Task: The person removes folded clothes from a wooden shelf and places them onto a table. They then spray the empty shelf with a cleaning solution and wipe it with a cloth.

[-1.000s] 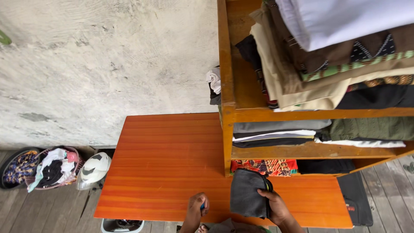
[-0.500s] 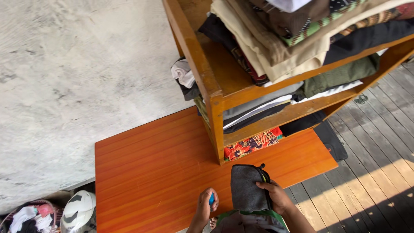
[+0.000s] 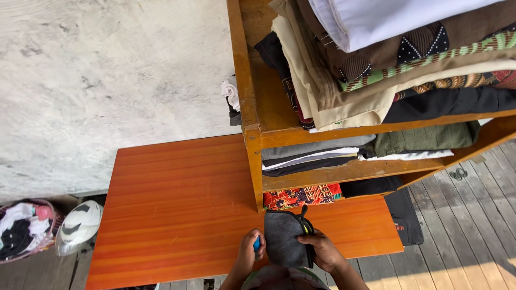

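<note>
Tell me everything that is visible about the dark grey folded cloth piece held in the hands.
The dark grey folded cloth piece looks like soft, matte fabric, folded into a compact, roughly rectangular bundle with a black edge along its right side. It sits at the near edge of the orange wooden table, just in front of the wooden shelf. The right hand grips its right edge; the left hand, holding a small blue object, touches its left side.

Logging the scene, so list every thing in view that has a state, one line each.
dark pouch: zipper open, held over the table
left hand: closed on a small blue object
right hand: gripping the pouch's zipper edge
wooden shelf: packed with folded clothes
orange table: mostly bare
basket: full of loose clothes
</note>
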